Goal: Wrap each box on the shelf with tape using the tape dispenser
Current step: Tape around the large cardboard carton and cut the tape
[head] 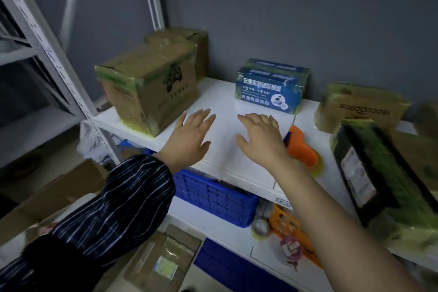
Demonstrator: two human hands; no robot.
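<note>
Seemingly far along — shows greenish tape (112,73) on brown box (151,87), blue box (270,87), tan box (360,106) and black box (369,173). Leaves left grip (192,135) and right grip (260,135) spread wide over the shelf (220,102), holding nothing — with dispenser (299,147) lying on the shelf just beside right grip, not held. Cannot tell which box still lacks tape.

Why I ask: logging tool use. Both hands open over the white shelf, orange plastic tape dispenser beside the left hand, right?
No: the head view shows the orange plastic tape dispenser beside the right hand, not the left hand; the rest holds.
</note>
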